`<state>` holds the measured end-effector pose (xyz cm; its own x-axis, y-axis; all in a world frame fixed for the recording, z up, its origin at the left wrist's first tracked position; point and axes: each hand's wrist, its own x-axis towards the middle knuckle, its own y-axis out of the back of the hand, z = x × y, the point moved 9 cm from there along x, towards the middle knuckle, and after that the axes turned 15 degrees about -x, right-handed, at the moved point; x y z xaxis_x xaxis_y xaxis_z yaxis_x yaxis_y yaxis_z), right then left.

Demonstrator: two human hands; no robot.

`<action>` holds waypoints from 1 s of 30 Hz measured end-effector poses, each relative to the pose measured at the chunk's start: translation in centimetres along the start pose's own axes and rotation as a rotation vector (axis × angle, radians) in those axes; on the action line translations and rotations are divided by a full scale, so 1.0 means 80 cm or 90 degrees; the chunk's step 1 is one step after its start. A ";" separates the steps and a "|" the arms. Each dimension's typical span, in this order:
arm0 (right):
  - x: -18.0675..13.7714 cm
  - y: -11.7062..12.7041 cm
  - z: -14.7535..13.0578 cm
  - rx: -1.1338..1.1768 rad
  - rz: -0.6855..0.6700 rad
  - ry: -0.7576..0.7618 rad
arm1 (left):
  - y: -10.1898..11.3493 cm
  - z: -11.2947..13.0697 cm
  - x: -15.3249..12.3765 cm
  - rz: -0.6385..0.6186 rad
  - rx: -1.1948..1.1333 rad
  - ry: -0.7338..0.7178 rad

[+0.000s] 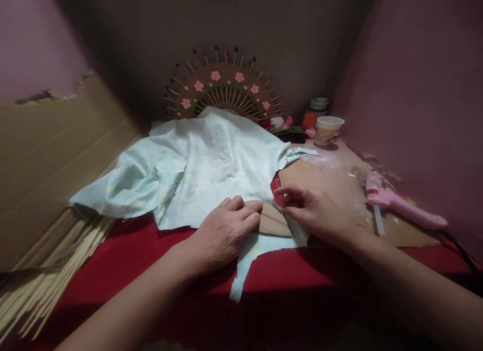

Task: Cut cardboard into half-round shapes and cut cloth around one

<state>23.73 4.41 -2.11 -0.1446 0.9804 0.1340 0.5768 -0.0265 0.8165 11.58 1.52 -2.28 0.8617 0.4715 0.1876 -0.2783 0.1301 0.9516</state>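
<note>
A crumpled pale mint cloth (222, 154) spreads over the work surface. On its near part lies a piece of brown cardboard (273, 221) with a curved edge. My left hand (230, 230) has its fingers curled over the left end of this cardboard, pressing it onto the cloth. My right hand (313, 207) is at the cloth's right edge, just beyond the cardboard. Its thumb and index finger are bent towards each other, with a gap between the tips. A narrow strip of the cloth hangs down below the left hand.
A decorated fan (226, 84) with pink flowers stands at the back. A paper cup (328, 129) and a jar (319, 105) are at the back right. A pink glue gun (400, 202) lies on a cardboard sheet (339, 190). Thin sticks (64, 275) lie at left.
</note>
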 end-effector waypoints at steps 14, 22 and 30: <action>-0.027 0.000 -0.025 -0.077 0.085 0.134 | 0.000 -0.001 -0.002 0.016 -0.009 0.001; -0.033 -0.004 -0.040 -0.148 0.068 0.215 | -0.003 -0.003 -0.003 0.012 -0.008 0.000; -0.014 0.000 -0.009 0.041 0.016 0.074 | -0.002 -0.001 -0.002 0.020 -0.005 -0.013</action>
<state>23.29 3.18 -1.83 -0.2194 0.9502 0.2212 0.6315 -0.0345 0.7746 11.44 1.53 -2.46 0.8613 0.4570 0.2223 -0.3082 0.1219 0.9435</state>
